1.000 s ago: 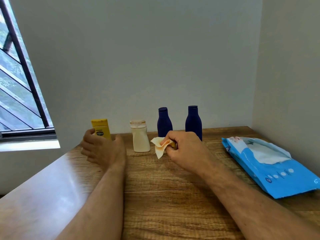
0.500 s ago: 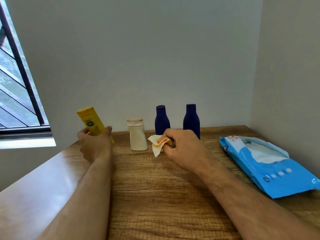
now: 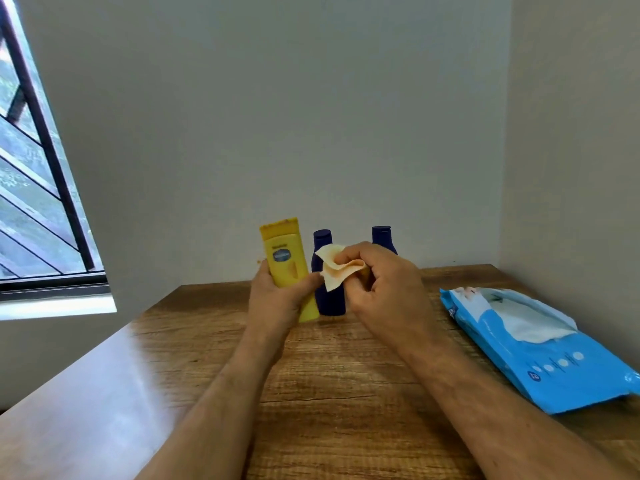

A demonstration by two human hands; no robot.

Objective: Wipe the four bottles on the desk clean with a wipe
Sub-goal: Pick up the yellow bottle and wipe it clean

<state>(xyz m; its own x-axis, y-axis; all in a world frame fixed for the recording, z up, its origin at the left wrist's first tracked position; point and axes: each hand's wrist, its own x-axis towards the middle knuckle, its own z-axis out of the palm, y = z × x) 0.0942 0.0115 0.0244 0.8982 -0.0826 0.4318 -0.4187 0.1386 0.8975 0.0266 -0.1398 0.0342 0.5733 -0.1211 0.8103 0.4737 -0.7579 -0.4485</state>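
The left hand (image 3: 277,299) grips the lower half of the yellow lotion bottle (image 3: 285,261), fingers curled round its body, holding it off the bench (image 3: 329,375) nearly upright, cap up and leaning slightly left. The right hand (image 3: 384,289) pinches a crumpled, orange-stained wipe (image 3: 337,270) between thumb and fingers, just right of the bottle and level with its middle. The bottle's long axis runs near vertical, so the wipe lies at its right flank; the likely next move is a short leftward press of the right hand and strokes along that axis. Behind the hands, two dark blue bottles (image 3: 327,299) stand upright near the far wall; a fourth bottle is not visible here. At the right lies an open blue wipes pack (image 3: 540,355).
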